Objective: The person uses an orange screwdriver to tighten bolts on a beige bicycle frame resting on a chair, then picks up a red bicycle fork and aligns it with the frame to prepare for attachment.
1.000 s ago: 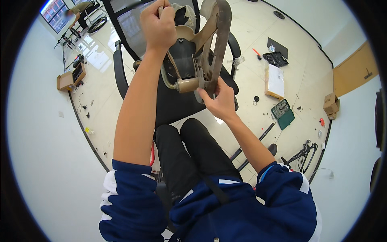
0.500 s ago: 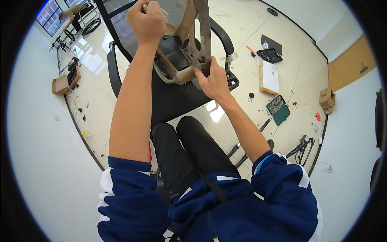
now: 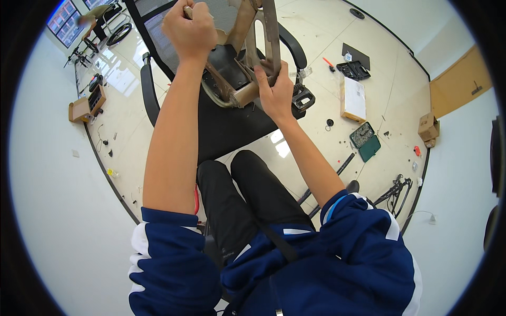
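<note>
A brown-grey bike frame (image 3: 240, 34) with bare, scuffed tubes lies on the black office chair (image 3: 232, 131) in front of me. My left hand (image 3: 191, 34) is a closed fist at the frame's upper left; a short brownish stub shows above the fingers, and the rest of what it holds is hidden. My right hand (image 3: 275, 94) wraps round the tube on the frame's right side, thumb in front and fingers behind. A black cover (image 3: 225, 66) sits between the tubes. Beside my right hand, a black pedal (image 3: 304, 98) sticks out over the seat edge.
The chair's armrests (image 3: 149, 92) flank the frame. On the floor to the right are a white-topped box (image 3: 353, 100), a green case of small parts (image 3: 365, 141) and a black tool case (image 3: 353, 70). An open cardboard box (image 3: 80, 110) stands left. A person (image 3: 95, 18) bends far left.
My right hand has slid up and closed round the side tube. The frame has shifted slightly and the pedal shows more. My left fist has barely moved.
</note>
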Action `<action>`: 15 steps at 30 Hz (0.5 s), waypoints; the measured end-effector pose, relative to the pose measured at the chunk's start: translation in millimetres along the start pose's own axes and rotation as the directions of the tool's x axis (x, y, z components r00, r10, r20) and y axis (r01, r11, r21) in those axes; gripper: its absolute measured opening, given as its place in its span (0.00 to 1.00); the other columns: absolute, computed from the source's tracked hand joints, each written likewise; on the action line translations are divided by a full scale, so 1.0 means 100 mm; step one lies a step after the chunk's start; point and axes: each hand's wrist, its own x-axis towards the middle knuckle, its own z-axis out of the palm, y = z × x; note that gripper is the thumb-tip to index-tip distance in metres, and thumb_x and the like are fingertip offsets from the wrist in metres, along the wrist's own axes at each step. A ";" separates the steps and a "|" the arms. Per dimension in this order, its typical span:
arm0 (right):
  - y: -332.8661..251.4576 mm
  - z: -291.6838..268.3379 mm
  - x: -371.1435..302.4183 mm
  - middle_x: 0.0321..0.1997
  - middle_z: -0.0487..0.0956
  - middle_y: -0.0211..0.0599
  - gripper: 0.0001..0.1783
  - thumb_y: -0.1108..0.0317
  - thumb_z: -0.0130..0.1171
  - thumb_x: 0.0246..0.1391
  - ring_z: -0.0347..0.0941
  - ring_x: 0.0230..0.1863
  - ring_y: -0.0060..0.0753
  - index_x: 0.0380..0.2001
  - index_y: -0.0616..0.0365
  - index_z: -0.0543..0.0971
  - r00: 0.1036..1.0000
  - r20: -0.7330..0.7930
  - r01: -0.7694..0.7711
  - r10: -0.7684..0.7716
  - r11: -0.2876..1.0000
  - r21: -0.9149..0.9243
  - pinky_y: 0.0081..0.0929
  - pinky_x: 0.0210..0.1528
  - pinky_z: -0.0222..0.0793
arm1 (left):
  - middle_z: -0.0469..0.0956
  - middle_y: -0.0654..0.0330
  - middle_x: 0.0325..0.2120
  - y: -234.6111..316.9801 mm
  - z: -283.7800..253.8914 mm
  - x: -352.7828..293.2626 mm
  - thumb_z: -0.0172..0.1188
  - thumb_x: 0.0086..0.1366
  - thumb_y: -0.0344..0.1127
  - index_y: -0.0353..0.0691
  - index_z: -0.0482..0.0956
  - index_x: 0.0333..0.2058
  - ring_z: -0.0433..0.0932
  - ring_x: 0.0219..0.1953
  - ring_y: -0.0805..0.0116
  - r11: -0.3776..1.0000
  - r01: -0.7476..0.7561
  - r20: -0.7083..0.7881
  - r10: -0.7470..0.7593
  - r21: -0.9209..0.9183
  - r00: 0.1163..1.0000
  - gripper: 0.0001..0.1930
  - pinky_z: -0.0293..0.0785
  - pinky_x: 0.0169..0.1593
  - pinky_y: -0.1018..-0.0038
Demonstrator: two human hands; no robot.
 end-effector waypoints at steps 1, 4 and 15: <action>0.03 0.00 0.01 0.38 0.82 0.49 0.23 0.59 0.62 0.59 0.80 0.36 0.47 0.48 0.66 0.70 1.000 -0.018 0.018 -0.018 1.000 -0.021 0.35 0.42 0.73 | 0.54 0.68 0.11 0.01 0.01 -0.01 0.49 0.53 0.30 0.34 0.60 0.16 0.52 0.17 0.81 1.000 0.004 0.003 -0.004 0.007 1.000 0.11 0.47 0.21 0.73; 0.13 0.00 0.04 0.36 0.82 0.47 0.21 0.60 0.61 0.59 0.80 0.33 0.44 0.47 0.65 0.71 0.994 -0.071 0.082 -0.086 0.995 -0.060 0.34 0.39 0.73 | 0.53 0.68 0.11 0.04 0.06 -0.04 0.49 0.53 0.30 0.34 0.60 0.16 0.52 0.17 0.81 1.000 -0.007 -0.007 0.006 -0.022 1.000 0.11 0.47 0.21 0.74; 0.10 0.07 0.17 0.27 0.80 0.48 0.16 0.64 0.62 0.57 0.78 0.25 0.52 0.41 0.64 0.71 0.966 -0.009 0.251 -0.257 0.951 -0.183 0.37 0.27 0.73 | 0.54 0.67 0.10 0.01 -0.13 -0.07 0.49 0.52 0.28 0.36 0.61 0.16 0.51 0.16 0.78 0.999 -0.001 -0.099 0.006 0.051 0.995 0.10 0.47 0.21 0.75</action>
